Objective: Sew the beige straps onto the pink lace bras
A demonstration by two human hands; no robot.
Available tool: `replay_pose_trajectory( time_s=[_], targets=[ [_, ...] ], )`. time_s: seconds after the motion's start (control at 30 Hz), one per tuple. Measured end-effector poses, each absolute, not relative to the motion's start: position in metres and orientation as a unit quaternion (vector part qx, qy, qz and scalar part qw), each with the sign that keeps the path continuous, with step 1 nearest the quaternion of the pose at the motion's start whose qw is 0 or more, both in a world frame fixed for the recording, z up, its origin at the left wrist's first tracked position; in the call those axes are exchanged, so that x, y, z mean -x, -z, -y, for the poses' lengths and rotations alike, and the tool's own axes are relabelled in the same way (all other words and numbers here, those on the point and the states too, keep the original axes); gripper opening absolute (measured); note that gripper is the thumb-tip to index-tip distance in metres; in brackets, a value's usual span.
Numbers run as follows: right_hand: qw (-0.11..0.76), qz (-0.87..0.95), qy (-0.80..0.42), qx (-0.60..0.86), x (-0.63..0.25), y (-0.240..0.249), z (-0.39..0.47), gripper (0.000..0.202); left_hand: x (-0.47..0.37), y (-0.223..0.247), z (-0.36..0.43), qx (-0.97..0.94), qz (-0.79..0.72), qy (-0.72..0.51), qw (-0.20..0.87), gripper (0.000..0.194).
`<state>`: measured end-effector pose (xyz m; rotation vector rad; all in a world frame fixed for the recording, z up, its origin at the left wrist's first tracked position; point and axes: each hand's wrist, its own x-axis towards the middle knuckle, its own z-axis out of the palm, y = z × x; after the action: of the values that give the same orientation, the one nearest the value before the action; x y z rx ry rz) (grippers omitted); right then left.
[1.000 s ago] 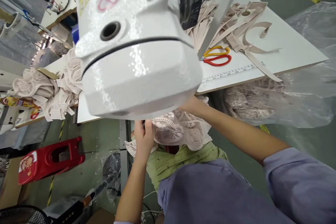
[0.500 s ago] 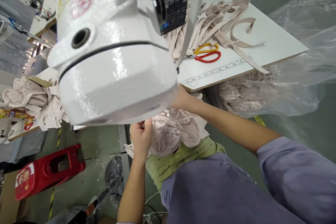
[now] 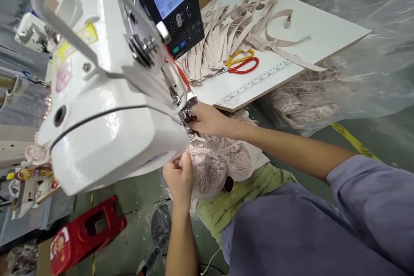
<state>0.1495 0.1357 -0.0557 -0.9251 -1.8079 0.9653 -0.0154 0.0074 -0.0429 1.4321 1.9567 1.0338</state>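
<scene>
A pale pink lace bra (image 3: 208, 172) lies under the needle area of a white sewing machine (image 3: 119, 138), its cups hanging toward my lap. My left hand (image 3: 179, 177) is closed on the bra's edge at the near left, thumb pressed against the fingers. Beside the presser foot (image 3: 192, 134), my right hand (image 3: 207, 118) reaches in behind the needle. Its fingertips are partly hidden by the machine parts, so I cannot see what they grip. A green cloth (image 3: 239, 198) lies over my lap below the bra.
Beige fabric straps (image 3: 223, 34) are heaped on the white table (image 3: 330, 34), near scissors (image 3: 242, 62) with yellow and red handles. A control panel (image 3: 176, 13) stands behind the machine. Plastic-bagged lace pieces (image 3: 297, 108) are at right. A red stool (image 3: 87, 233) stands on the floor at left.
The view has shifted, so the machine appears further left and its needle area and my right hand now show. My left hand still holds the bra's edge.
</scene>
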Motion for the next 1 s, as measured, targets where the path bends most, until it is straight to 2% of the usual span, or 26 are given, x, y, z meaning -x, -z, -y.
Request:
replay_pose_trajectory(
  time_s=[0.17, 0.23, 0.3, 0.33, 0.43, 0.5, 0.73, 1.0],
  targets=[
    [0.436, 0.719, -0.389, 0.377, -0.150, 0.053, -0.131, 0.012, 0.014, 0.034, -0.011, -0.520, -0.712, -0.387, 0.271, 0.029],
    [0.448, 0.705, -0.398, 0.380, -0.155, 0.050, -0.122, 0.007, 0.014, 0.029, -0.007, -0.506, -0.719, -0.361, 0.311, 0.034],
    [0.439, 0.680, -0.437, 0.391, -0.164, 0.046, -0.106, 0.003, 0.011, 0.028, 0.003, -0.481, -0.713, -0.316, 0.400, 0.042],
    [0.423, 0.666, -0.473, 0.394, -0.170, 0.044, -0.096, 0.010, 0.008, 0.029, 0.010, -0.466, -0.691, -0.297, 0.467, 0.046],
    [0.347, 0.640, -0.579, 0.366, -0.193, 0.038, -0.067, 0.022, -0.008, 0.037, 0.033, -0.423, -0.551, -0.273, 0.666, 0.053],
    [0.314, 0.643, -0.608, 0.344, -0.207, 0.034, -0.051, 0.024, -0.021, 0.045, 0.046, -0.411, -0.463, -0.281, 0.733, 0.051],
    [0.312, 0.639, -0.586, 0.390, -0.234, 0.015, -0.029, 0.025, -0.047, 0.046, 0.052, -0.471, -0.412, -0.293, 0.723, 0.039],
    [0.304, 0.650, -0.555, 0.419, -0.233, 0.010, -0.019, 0.025, -0.054, 0.024, 0.048, -0.497, -0.473, -0.340, 0.643, 0.033]
  ],
)
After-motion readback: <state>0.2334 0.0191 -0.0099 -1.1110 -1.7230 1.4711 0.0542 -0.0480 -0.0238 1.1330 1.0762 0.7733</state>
